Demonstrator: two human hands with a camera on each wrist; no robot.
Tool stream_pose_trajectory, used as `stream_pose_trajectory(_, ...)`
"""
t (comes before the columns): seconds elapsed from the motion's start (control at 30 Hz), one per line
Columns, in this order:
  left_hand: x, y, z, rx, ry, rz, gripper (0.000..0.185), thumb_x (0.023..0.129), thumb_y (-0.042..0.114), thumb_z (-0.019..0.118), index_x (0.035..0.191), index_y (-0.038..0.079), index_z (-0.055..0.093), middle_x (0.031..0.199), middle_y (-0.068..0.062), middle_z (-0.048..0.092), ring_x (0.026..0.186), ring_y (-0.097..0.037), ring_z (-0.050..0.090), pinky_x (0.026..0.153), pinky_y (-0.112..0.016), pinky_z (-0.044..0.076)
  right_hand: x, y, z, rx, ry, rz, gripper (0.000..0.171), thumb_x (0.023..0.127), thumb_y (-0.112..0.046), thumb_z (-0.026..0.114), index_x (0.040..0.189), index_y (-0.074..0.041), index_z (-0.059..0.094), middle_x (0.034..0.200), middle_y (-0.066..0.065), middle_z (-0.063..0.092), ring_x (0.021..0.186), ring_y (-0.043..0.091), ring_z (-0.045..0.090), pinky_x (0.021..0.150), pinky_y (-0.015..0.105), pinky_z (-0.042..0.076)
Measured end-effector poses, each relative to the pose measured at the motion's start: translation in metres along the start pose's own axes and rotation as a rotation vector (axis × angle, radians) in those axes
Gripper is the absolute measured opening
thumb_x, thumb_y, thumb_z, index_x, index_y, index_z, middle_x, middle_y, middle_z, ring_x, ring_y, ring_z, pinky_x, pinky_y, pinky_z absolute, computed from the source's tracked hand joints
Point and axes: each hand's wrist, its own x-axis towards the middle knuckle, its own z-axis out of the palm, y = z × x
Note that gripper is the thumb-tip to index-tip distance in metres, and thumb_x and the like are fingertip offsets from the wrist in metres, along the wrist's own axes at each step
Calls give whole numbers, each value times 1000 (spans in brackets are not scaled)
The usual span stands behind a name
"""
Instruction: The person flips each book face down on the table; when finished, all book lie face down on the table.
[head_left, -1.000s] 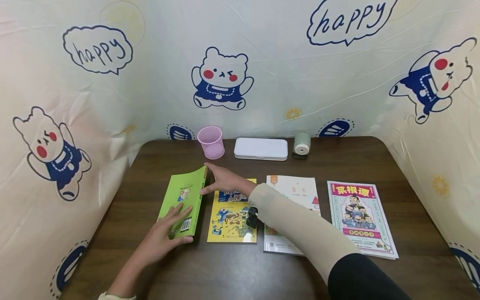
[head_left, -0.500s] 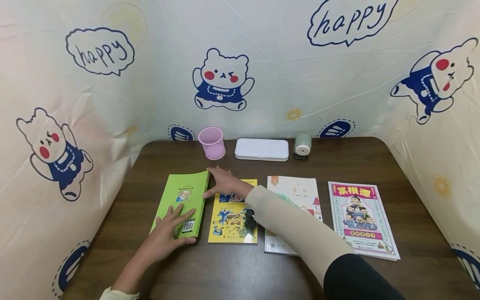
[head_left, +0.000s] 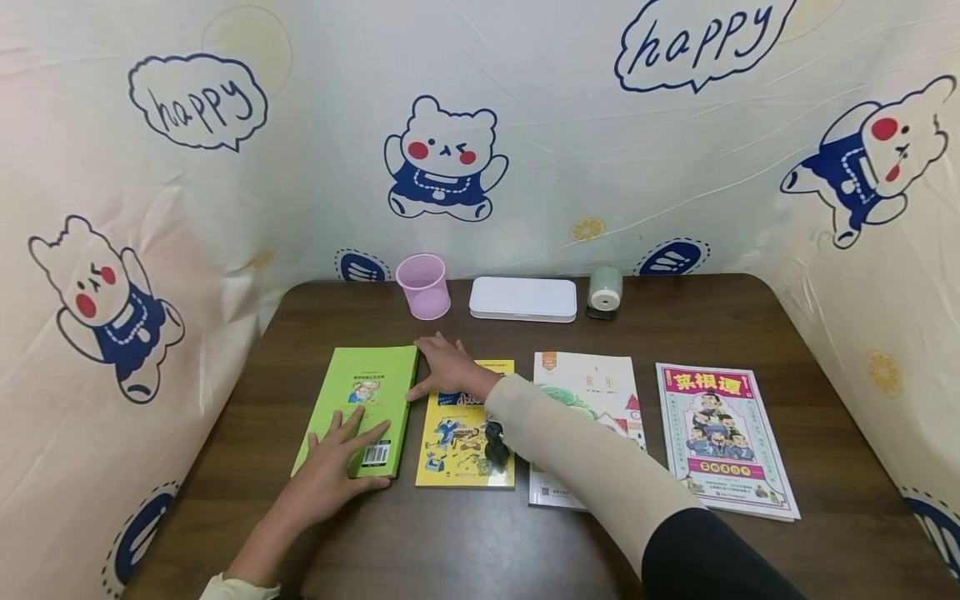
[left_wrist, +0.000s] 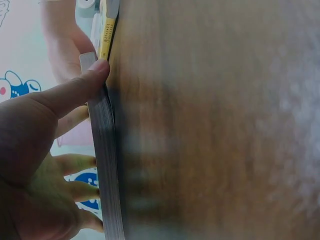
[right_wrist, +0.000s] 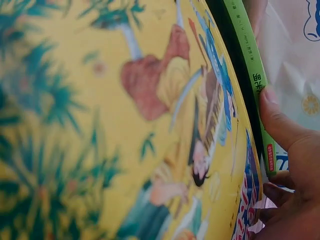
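A green paperback book (head_left: pixel 386 392) lies back cover up at the left of the table. My left hand (head_left: pixel 330 462) rests on its near left part, fingers spread over the cover. In the left wrist view, the thumb touches the book's page edge (left_wrist: pixel 104 130). From the other side, my right hand (head_left: pixel 450 367) touches the book at its far right corner. Its thumb presses the green spine (right_wrist: pixel 252 60) in the right wrist view, with the other fingers near the spine's end. The right wrist passes over a yellow book (head_left: pixel 453 446) lying beside the green one.
A white book (head_left: pixel 585 375), partly under the right forearm, and a pink-bordered book (head_left: pixel 720 425) lie to the right. Along the back stand a pink cup (head_left: pixel 423 287), a flat white case (head_left: pixel 522 298) and a green pencil sharpener (head_left: pixel 604 290). Patterned cloth hangs around the table.
The green book's raised right side has gone down flat, and the book has shifted slightly left. The right hand has moved a little down with it, while the left hand stays on the cover.
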Motion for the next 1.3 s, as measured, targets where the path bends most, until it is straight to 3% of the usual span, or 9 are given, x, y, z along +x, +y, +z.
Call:
stream_pose_trajectory(0.3,-2,4,0,31,8,22,80,78,44,89,149,26,58,164,-27,29,147,-64,14,100,-91,12,2,0,2,-42,-8,22,111,80,-56,85,163,-10,29,171,5,25,160,28,10,128,55,9)
stream_pose_trajectory(0.63,0,5,-1,28,-35,2,79,79,50,85,149,27,58,166,-26,26,149,-62,11,102,-90,10,0,-1,-1,-85,-26,24,111,80,-58,83,163,-10,28,171,5,24,160,27,10,128,54,10)
stream_pose_trajectory(1.3,2,7,-1,62,-33,-4,78,79,51,85,149,27,58,165,-26,28,148,-63,15,102,-90,12,-26,19,-21,-37,-77,18,101,86,-55,80,164,-14,30,171,2,26,160,23,13,128,54,8)
